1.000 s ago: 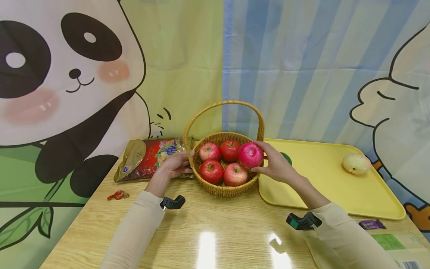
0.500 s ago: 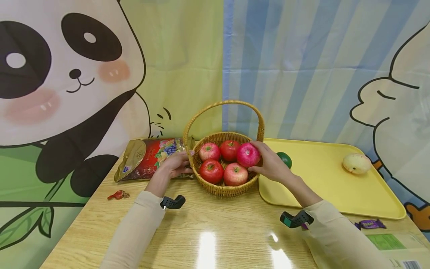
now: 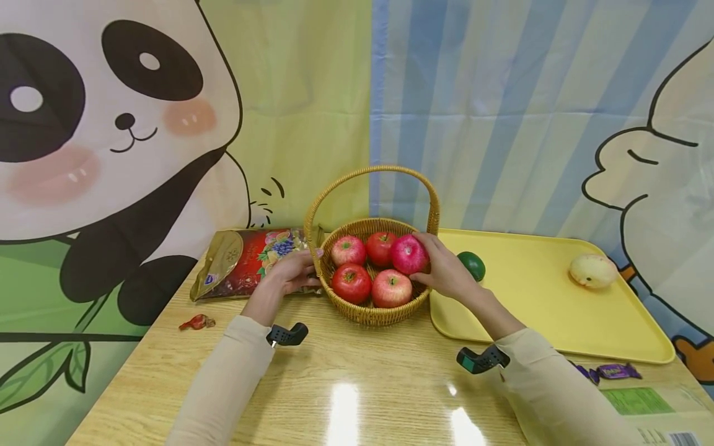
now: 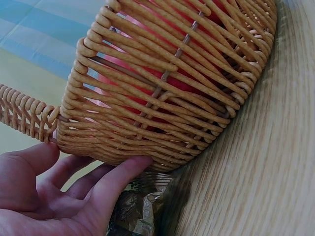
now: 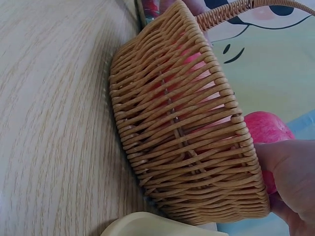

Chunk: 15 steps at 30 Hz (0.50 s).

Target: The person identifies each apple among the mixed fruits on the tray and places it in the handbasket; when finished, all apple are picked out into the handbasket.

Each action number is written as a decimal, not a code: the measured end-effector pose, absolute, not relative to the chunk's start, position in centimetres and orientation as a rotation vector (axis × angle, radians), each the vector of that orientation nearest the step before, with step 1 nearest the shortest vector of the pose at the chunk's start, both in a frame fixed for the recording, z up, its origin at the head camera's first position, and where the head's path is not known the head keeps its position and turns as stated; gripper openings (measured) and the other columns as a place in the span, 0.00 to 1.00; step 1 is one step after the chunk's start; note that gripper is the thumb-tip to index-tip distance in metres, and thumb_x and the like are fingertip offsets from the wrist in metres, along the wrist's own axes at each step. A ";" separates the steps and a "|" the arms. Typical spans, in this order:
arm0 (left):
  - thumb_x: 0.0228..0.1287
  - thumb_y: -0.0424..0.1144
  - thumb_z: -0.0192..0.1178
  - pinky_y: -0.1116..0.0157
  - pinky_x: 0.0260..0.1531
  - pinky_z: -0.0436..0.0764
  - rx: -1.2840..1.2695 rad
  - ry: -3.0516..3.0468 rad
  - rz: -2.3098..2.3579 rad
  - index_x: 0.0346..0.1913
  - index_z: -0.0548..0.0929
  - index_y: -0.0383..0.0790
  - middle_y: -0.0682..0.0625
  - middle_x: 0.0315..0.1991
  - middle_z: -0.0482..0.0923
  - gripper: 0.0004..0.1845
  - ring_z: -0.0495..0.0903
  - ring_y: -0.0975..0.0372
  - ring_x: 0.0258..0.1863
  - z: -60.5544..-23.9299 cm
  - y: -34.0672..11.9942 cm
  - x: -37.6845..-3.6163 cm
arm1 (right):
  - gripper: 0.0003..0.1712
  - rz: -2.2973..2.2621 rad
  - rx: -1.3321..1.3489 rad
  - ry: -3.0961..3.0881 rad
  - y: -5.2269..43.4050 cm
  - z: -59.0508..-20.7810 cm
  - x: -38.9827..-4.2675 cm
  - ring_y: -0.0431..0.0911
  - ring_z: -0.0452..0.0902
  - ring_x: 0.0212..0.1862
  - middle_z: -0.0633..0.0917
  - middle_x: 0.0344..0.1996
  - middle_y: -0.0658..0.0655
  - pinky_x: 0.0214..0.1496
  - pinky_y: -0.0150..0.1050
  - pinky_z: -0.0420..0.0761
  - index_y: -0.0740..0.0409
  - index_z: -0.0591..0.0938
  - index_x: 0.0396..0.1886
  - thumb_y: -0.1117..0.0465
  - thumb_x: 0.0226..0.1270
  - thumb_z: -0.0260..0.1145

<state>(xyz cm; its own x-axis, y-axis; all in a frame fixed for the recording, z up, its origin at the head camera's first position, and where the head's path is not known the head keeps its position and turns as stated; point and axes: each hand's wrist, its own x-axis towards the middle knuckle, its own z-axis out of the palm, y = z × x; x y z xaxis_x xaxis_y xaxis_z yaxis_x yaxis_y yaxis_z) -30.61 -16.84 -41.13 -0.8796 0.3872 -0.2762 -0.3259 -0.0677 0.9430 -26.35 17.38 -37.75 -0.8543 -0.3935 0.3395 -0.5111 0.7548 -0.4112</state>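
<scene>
Centre of frame — my right hand [image 3: 446,271] grips a pink apple [image 3: 409,254] over the wicker basket [image 3: 368,313]; my left hand [image 3: 290,275], fingers relaxed, touches its wall.

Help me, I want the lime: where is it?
In the head view, the lime sits on the yellow tray's near-left part, just right of the basket, behind the right hand.

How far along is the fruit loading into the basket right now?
Done: four apples already sit in the wicker basket. In hand: the right hand grips a fifth, pink apple at the basket's right rim, not released, while the left hand touches the basket's left wall. Left, probably: a green fruit and a yellow fruit lie on the yellow tray.
</scene>
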 end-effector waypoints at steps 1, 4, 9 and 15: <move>0.78 0.43 0.44 0.47 0.63 0.72 0.057 1.741 1.997 0.73 0.59 0.34 0.35 0.73 0.57 0.27 0.58 0.46 0.73 -41.1 -16.8 -30.6 | 0.50 0.733 0.711 -2.721 17.3 -37.8 -26.4 0.62 0.72 0.62 0.68 0.65 0.65 0.61 0.60 0.75 0.62 0.62 0.70 0.59 0.51 0.79; 0.78 0.43 0.44 0.47 0.63 0.72 0.057 1.750 1.996 0.74 0.59 0.35 0.35 0.73 0.57 0.27 0.58 0.46 0.73 -41.2 -16.8 -30.6 | 0.50 0.717 0.710 -2.719 17.3 -38.0 -26.5 0.62 0.72 0.62 0.68 0.66 0.65 0.61 0.59 0.75 0.62 0.61 0.70 0.59 0.51 0.79; 0.78 0.42 0.43 0.44 0.66 0.67 0.066 1.740 2.006 0.74 0.58 0.34 0.34 0.74 0.55 0.28 0.56 0.46 0.74 -41.2 -16.9 -30.6 | 0.50 0.686 0.725 -2.699 17.2 -38.2 -26.6 0.62 0.74 0.60 0.68 0.65 0.65 0.59 0.58 0.77 0.61 0.62 0.70 0.59 0.50 0.79; 0.78 0.42 0.44 0.43 0.67 0.65 0.057 1.738 2.011 0.74 0.58 0.34 0.35 0.74 0.55 0.27 0.55 0.47 0.74 -41.2 -16.8 -30.6 | 0.49 0.663 0.725 -2.698 17.2 -38.4 -26.7 0.62 0.75 0.58 0.69 0.63 0.65 0.57 0.58 0.79 0.60 0.63 0.69 0.60 0.50 0.79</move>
